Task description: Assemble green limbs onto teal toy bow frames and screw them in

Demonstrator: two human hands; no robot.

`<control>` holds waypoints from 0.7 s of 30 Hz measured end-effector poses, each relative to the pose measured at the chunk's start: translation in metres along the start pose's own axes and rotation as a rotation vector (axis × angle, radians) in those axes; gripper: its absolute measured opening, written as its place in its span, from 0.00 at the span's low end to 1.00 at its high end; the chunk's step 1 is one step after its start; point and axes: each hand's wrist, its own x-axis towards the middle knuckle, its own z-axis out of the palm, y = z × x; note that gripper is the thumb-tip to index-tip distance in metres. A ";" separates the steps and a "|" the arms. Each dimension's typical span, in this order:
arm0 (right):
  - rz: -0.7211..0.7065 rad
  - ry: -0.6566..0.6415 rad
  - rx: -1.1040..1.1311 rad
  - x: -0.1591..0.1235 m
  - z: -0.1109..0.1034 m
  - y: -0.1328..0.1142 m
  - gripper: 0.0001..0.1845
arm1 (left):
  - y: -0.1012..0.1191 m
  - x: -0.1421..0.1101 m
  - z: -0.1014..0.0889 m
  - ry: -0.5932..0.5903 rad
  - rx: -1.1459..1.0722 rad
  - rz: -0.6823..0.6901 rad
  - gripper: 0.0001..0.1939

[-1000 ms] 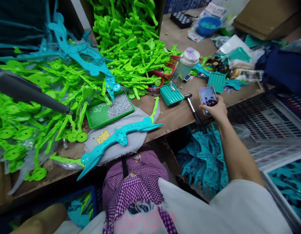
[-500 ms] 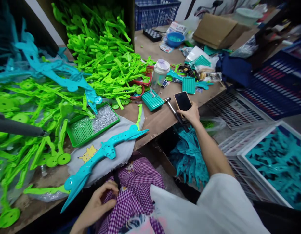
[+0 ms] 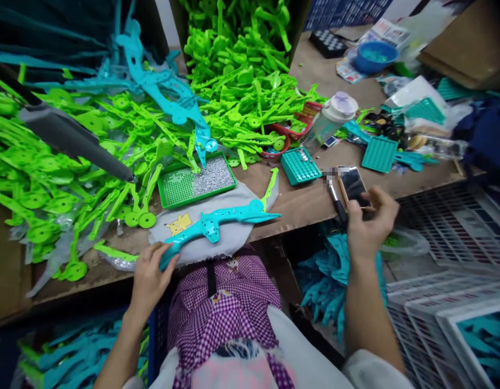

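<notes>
A long glossy blue plastic part point(image 3: 211, 227) lies across a grey cloth point(image 3: 237, 237) with a yellow cartoon figure, at the table's front. My left hand point(image 3: 150, 273) is closed around its left end, thumb toward me. My right hand point(image 3: 371, 221) is beside a phone point(image 3: 352, 186) with a dark screen, its fingers apart and curved near the phone's lower right edge. Whether a fingertip still touches the phone I cannot tell. A hammer point(image 3: 337, 200) with a black grip lies just left of the phone. Behind the cloth sits a green tray point(image 3: 164, 197) of small silvery pieces.
Bright green plastic parts point(image 3: 242, 102) are heaped over the back and left. A grey pointed tool point(image 3: 72, 135) hangs in from the left. A teal tray point(image 3: 301, 167), a lidded cup point(image 3: 333, 116) and a blue bowl point(image 3: 375, 56) stand rightward. Blue parts point(image 3: 326, 281) fill a container below the edge.
My left hand has moved from my lap to the blue part's left end and closed on it. My right hand has loosened from the phone, which now lies beside the hammer. The view has shifted left.
</notes>
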 end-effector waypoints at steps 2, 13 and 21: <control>0.078 -0.011 0.120 -0.037 0.021 -0.038 0.27 | -0.012 0.006 0.001 -0.036 0.162 -0.004 0.25; -0.055 -0.404 0.614 -0.039 0.134 -0.205 0.27 | -0.027 0.041 0.010 -0.345 0.210 0.014 0.26; -0.462 -0.955 0.263 -0.114 0.145 -0.165 0.36 | -0.012 0.050 0.015 -0.098 0.036 0.071 0.21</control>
